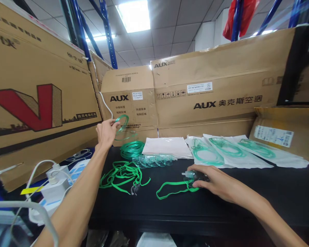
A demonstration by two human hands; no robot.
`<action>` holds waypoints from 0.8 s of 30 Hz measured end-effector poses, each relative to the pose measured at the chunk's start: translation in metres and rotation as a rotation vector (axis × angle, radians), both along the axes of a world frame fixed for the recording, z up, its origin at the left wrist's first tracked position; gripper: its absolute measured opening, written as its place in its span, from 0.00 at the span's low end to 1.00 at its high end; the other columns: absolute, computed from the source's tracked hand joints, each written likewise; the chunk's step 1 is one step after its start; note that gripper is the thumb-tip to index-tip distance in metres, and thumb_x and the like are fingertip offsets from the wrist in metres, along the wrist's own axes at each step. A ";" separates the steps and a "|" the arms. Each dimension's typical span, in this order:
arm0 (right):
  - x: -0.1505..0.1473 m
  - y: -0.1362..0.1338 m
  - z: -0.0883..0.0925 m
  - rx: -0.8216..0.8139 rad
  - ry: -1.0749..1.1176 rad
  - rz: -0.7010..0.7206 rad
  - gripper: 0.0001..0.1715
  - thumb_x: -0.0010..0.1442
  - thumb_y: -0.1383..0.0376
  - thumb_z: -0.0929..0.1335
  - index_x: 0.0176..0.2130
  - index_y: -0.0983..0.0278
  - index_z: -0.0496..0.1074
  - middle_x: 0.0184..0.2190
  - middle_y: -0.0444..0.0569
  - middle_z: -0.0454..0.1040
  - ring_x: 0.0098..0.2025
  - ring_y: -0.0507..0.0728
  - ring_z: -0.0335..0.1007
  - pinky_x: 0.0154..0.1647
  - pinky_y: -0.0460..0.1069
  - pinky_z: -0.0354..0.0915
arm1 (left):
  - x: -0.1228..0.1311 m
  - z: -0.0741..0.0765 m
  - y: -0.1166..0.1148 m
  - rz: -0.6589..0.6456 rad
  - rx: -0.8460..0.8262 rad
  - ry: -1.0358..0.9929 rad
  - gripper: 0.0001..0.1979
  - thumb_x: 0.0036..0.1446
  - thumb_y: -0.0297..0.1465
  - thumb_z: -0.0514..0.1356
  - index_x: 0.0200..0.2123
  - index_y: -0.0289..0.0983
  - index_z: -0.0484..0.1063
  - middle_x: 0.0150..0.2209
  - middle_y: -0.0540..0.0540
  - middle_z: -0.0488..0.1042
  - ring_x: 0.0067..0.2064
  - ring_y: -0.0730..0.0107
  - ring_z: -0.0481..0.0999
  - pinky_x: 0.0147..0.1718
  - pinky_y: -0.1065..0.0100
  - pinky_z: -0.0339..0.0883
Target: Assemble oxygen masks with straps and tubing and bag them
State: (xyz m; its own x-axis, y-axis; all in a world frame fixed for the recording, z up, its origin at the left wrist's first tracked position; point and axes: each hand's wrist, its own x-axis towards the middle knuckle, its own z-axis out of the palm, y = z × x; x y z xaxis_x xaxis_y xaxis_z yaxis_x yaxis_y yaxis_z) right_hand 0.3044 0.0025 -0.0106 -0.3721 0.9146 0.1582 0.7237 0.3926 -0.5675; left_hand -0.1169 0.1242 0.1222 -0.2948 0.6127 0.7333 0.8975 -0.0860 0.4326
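Note:
My left hand (pixel 106 133) is raised above the black table, its fingers closed on a loop of green tubing (pixel 123 120). Below it lies a pile of coiled green tubing (pixel 132 149). My right hand (pixel 208 178) grips a clear mask (pixel 193 175) low over the table; the fingers partly cover it. A green elastic strap (pixel 170 188) runs from the mask to the left across the table. Between the hands sits a row of clear masks (pixel 154 160). More green straps (pixel 121 176) lie tangled in front of the tubing pile, beside small metal strips (pixel 135 189).
White packages (pixel 167 146) are stacked at the back centre. Packs with green tubing (pixel 208 152) lie at the back right. Cardboard boxes (pixel 208 99) wall the rear. A white power strip and plugs (pixel 58 181) with cables stand at the left.

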 end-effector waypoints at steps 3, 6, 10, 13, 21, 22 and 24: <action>0.000 0.001 0.000 0.000 0.002 0.009 0.32 0.62 0.45 0.68 0.63 0.48 0.68 0.63 0.49 0.70 0.65 0.68 0.64 0.66 0.61 0.58 | 0.011 0.016 -0.016 -0.025 0.121 -0.003 0.20 0.65 0.42 0.56 0.51 0.38 0.79 0.48 0.42 0.82 0.52 0.55 0.79 0.52 0.63 0.67; 0.005 0.004 0.001 0.009 -0.011 0.018 0.33 0.61 0.45 0.68 0.63 0.50 0.68 0.63 0.49 0.70 0.66 0.68 0.63 0.66 0.60 0.58 | 0.029 0.029 -0.037 -0.170 0.285 -0.045 0.17 0.63 0.41 0.59 0.47 0.39 0.81 0.43 0.45 0.84 0.47 0.59 0.82 0.48 0.65 0.72; 0.028 0.004 -0.001 0.015 -0.059 -0.021 0.34 0.60 0.43 0.68 0.62 0.50 0.69 0.62 0.48 0.72 0.65 0.69 0.64 0.64 0.60 0.61 | 0.063 0.038 -0.072 -0.356 0.349 -0.134 0.13 0.60 0.40 0.64 0.43 0.41 0.83 0.37 0.49 0.84 0.41 0.62 0.83 0.45 0.64 0.77; 0.056 -0.001 -0.004 0.042 -0.089 -0.096 0.36 0.61 0.42 0.68 0.63 0.52 0.69 0.61 0.50 0.74 0.63 0.69 0.67 0.64 0.60 0.63 | 0.090 0.032 -0.102 -0.446 0.346 -0.145 0.13 0.60 0.41 0.65 0.44 0.42 0.84 0.36 0.49 0.84 0.40 0.63 0.83 0.43 0.63 0.78; 0.125 -0.023 -0.010 0.121 -0.056 -0.237 0.30 0.61 0.46 0.69 0.59 0.50 0.74 0.60 0.52 0.74 0.63 0.73 0.68 0.62 0.63 0.66 | 0.142 -0.105 -0.183 -0.916 -0.008 0.421 0.13 0.70 0.30 0.56 0.49 0.43 0.80 0.43 0.48 0.84 0.42 0.65 0.82 0.44 0.64 0.76; 0.129 -0.025 -0.010 0.135 -0.052 -0.243 0.28 0.61 0.47 0.70 0.58 0.50 0.74 0.59 0.52 0.75 0.62 0.73 0.69 0.61 0.63 0.67 | 0.143 -0.122 -0.189 -0.961 -0.086 0.472 0.12 0.70 0.31 0.56 0.47 0.44 0.80 0.43 0.48 0.83 0.42 0.66 0.82 0.44 0.65 0.75; 0.133 -0.027 -0.010 0.183 -0.049 -0.230 0.27 0.61 0.47 0.69 0.57 0.51 0.75 0.58 0.52 0.76 0.61 0.74 0.70 0.61 0.64 0.67 | 0.140 -0.143 -0.197 -0.978 -0.192 0.528 0.11 0.70 0.33 0.57 0.41 0.46 0.81 0.46 0.51 0.83 0.45 0.66 0.80 0.46 0.63 0.73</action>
State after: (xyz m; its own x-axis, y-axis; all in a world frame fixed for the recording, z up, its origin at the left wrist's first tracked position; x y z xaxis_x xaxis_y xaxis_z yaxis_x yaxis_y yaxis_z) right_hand 0.4374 -0.0246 -0.0202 -0.1693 0.9339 0.3150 0.8306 0.3072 -0.4644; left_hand 0.0232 -0.0731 -0.0207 0.6933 0.5257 0.4930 0.5550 -0.8258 0.1001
